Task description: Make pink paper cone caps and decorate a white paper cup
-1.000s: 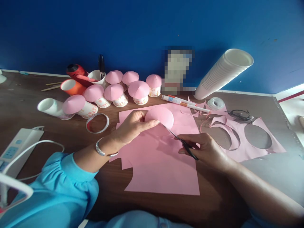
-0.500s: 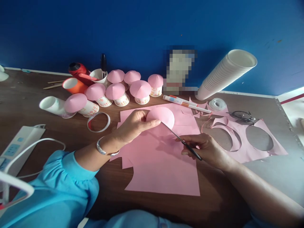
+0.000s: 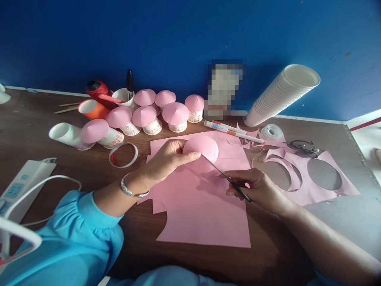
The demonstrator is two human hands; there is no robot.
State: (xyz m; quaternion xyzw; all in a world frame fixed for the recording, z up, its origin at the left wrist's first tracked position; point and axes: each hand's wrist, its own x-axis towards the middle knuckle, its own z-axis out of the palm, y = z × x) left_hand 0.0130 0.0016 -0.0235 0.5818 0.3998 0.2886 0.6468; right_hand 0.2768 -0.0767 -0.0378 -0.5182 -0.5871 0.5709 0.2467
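While the left grip (image 3: 165,161) pinches a pink disc (image 3: 206,147), right grip (image 3: 259,186) clamped on scissors (image 3: 240,191), turned more edge-on

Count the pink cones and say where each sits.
7. Back row: left cone, middle cone, right cone. Front row, from the left: first cone, second cone, third cone, fourth cone. Any behind these could be hidden.

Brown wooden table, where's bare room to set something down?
The brown wooden table shows bare at far left, between the white rectangular power strip and blue wall, and in front, between the light-blue left sleeve and pink paper sheets. Crowded: the back, where white paper cups wear pink paper cones.
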